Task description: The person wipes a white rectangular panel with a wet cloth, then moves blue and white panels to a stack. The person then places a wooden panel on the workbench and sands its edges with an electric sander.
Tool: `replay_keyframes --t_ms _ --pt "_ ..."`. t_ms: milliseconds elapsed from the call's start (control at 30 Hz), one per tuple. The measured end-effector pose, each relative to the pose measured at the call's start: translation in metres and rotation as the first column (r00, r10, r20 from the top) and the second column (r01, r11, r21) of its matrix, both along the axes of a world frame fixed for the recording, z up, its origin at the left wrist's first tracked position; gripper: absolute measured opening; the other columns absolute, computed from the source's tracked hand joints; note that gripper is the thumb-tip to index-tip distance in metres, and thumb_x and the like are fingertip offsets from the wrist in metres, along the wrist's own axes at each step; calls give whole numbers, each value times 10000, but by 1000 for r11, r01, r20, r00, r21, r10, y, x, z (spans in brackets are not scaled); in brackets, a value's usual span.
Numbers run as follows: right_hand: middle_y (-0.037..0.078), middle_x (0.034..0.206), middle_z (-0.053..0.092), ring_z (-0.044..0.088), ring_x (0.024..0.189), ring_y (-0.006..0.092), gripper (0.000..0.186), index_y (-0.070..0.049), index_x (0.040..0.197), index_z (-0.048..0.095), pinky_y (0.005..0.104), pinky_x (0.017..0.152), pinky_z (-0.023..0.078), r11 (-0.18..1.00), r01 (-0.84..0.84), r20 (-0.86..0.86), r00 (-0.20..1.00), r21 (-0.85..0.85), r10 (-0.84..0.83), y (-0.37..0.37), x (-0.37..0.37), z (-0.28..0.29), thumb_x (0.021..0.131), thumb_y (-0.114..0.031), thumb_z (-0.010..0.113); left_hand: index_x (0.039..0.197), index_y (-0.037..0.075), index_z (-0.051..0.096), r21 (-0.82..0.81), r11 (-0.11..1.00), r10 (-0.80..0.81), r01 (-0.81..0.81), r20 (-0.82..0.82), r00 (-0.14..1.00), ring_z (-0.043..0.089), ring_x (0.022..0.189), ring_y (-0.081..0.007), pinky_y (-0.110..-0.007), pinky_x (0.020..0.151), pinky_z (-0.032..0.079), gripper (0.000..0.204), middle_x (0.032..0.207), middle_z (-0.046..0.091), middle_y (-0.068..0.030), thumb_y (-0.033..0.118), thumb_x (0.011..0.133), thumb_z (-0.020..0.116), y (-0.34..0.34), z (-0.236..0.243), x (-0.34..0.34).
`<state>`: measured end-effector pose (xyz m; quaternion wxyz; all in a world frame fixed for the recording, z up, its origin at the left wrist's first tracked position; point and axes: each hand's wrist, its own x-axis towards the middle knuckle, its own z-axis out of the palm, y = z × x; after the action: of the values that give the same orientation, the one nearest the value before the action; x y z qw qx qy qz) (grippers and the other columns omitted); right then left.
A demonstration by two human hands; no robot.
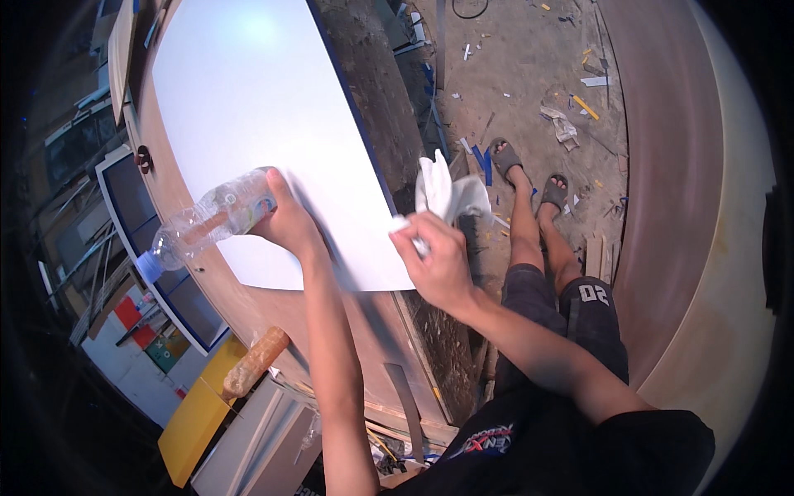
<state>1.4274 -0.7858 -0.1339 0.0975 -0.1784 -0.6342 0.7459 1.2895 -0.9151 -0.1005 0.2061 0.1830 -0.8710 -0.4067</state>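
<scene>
My left hand (291,221) is wrapped round the base end of a clear plastic bottle (207,219), which lies tilted over the white panel's left edge with its blue cap pointing down and to the left. Little or no liquid can be made out inside it. The white panel (265,99) rests flat on a wooden bench, its right side edged in dark blue. Near the panel's front right corner, my right hand (438,263) is closed on a white cloth (440,188). Part of the cloth sticks out beyond my knuckles, and a bit shows between thumb and fingers.
An amber-coloured bottle (258,359) lies at the bench's near left edge. A yellow board (194,422) and grey panels stand below it. Offcuts, strips and a crumpled rag (561,128) litter the floor to the right. A large curved brown surface (674,165) borders the far right.
</scene>
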Motion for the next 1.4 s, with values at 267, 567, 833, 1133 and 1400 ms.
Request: replay_keyframes --t_ms 267,567,833,1133,1400 --pt "168 791 606 637 711 323 109 27 811 587 387 622 480 999 -50 -14 999 -4 49 9 -18 -1 889 -16 649 1273 -76 522 103 993 48 -51 31 998 582 1125 -251 -359 1014 465 500 1255 581 -163 228 933 726 7 -1 -3" --pt "172 758 564 612 705 326 140 41 831 567 413 635 473 993 -114 16 993 -16 114 15 -26 5 920 -55 617 1259 -63 504 31 999 30 -30 13 999 584 1104 -242 -360 1000 472 478 1238 575 -151 206 933 727 2 -2 -4" --pt "196 769 564 602 721 377 149 34 813 546 446 625 453 996 -44 -41 998 78 48 29 -106 -1 908 -60 612 1216 -67 547 38 999 5 -7 35 999 590 1079 -235 -356 983 470 420 1195 604 -140 228 956 695 5 -2 -4" --pt "199 775 595 624 700 351 175 29 797 557 411 633 467 993 64 -159 986 95 -49 44 -189 -11 911 -93 607 1274 -76 524 39 998 35 -44 195 980 585 1122 -234 -364 1020 447 483 1251 594 -155 246 955 693 -3 0 -8" --pt "181 852 619 631 745 367 88 25 899 595 433 638 482 987 -153 52 987 45 151 21 -54 7 892 -34 660 1288 -91 511 -23 997 76 -72 229 970 577 1146 -259 -381 1036 433 512 1295 574 -177 248 952 695 9 9 -6"
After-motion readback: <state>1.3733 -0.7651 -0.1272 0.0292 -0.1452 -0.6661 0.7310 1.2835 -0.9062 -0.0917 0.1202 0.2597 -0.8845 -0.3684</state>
